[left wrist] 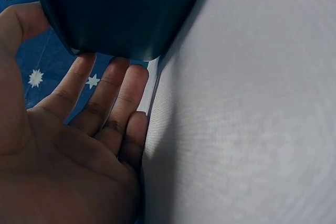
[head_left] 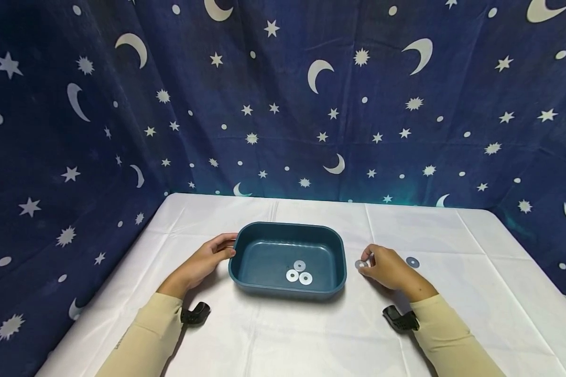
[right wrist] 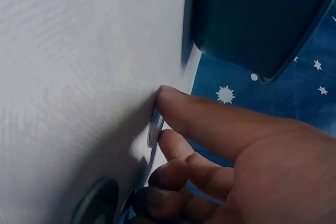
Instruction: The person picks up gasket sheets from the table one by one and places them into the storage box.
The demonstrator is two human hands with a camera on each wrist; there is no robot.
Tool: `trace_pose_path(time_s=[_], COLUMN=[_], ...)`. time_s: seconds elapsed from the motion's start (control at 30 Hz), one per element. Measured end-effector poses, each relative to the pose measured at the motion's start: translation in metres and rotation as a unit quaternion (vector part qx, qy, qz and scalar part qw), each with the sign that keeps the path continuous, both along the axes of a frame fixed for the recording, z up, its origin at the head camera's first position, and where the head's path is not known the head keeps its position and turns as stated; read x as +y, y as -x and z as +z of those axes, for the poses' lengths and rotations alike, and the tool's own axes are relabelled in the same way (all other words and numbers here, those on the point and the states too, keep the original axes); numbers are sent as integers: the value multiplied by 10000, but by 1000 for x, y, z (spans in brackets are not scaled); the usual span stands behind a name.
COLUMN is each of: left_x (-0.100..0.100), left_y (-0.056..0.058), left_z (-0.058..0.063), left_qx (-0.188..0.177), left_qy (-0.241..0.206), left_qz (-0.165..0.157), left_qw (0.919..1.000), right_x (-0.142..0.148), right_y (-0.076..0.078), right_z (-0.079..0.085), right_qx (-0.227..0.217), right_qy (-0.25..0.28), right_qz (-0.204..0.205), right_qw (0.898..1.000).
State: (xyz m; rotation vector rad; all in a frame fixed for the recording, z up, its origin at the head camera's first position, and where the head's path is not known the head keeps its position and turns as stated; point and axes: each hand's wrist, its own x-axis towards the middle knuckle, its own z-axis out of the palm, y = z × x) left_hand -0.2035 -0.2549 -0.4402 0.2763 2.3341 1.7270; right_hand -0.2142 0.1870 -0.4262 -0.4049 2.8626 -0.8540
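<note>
A dark teal bin stands on the white cloth, with three flat metal washers lying on its floor. At its left end my left hand rests its fingertips and thumb against the wall; in the left wrist view the fingers are nearly straight. Just right of the bin, my right hand pinches a washer between thumb and forefinger, close to the cloth. The right wrist view shows this washer almost edge-on. Another washer lies on the cloth beyond the right hand.
White cloth with fold creases covers the table. Behind and to the left hangs a dark blue curtain printed with moons and stars. A black wrist camera sits at the left cuff, another wrist camera at the right.
</note>
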Motion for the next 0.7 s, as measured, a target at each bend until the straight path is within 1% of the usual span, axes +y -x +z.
trace_pose_path(time_s=[0.2,0.43,0.7], left_x=[0,1,1], left_y=[1,1,1], left_z=[0,0,0], left_qx=[-19,-32,11], left_qy=[43,-7,-35], left_qz=[12,6,1], left_qw=[10000,10000,10000], right_x=[0,-4,-6], right_y=[0,-4,-6], right_z=[1,2,12], right_qx=[147,128,349], right_qy=[64,158,101], right_qz=[165,340,483], right_qw=[9997,9992,9982])
